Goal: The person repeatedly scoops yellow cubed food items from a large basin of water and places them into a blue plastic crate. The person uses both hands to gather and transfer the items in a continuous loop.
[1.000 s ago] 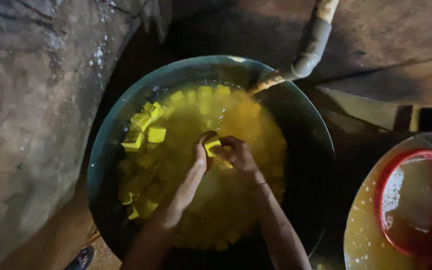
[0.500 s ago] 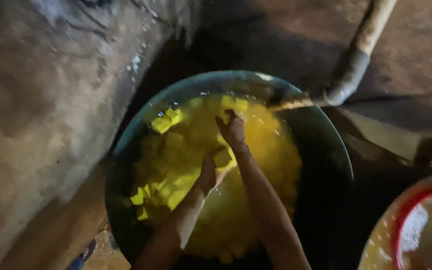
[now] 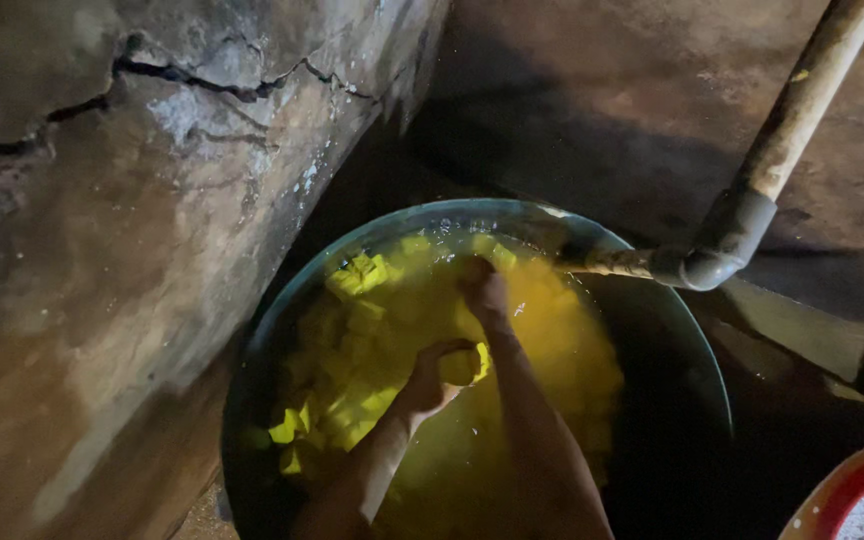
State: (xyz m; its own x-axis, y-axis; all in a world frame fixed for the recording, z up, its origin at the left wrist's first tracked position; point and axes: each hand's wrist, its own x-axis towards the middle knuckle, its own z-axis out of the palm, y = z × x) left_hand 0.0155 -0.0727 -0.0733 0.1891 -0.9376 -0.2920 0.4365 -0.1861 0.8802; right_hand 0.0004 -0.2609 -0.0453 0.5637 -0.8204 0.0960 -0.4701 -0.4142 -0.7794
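A large dark green basin point(image 3: 282, 300) on the ground holds yellow water and many yellow cut chunks point(image 3: 357, 275). My left hand point(image 3: 432, 375) is curled around one yellow chunk point(image 3: 462, 367) near the middle of the basin. My right hand point(image 3: 484, 290) reaches farther back, in the water near the basin's far rim, just below the pipe's outlet. Whether it holds anything I cannot make out.
A cracked stone wall point(image 3: 132, 200) stands close on the left. A grimy bent pipe point(image 3: 752, 200) comes down from the upper right and ends over the basin's far rim. A red-rimmed bowl point(image 3: 852, 490) shows at the bottom right corner.
My right hand has moved away from the left one, toward the basin's far rim under the pipe. The left hand stays mid-basin with a chunk. The view has tilted upward.
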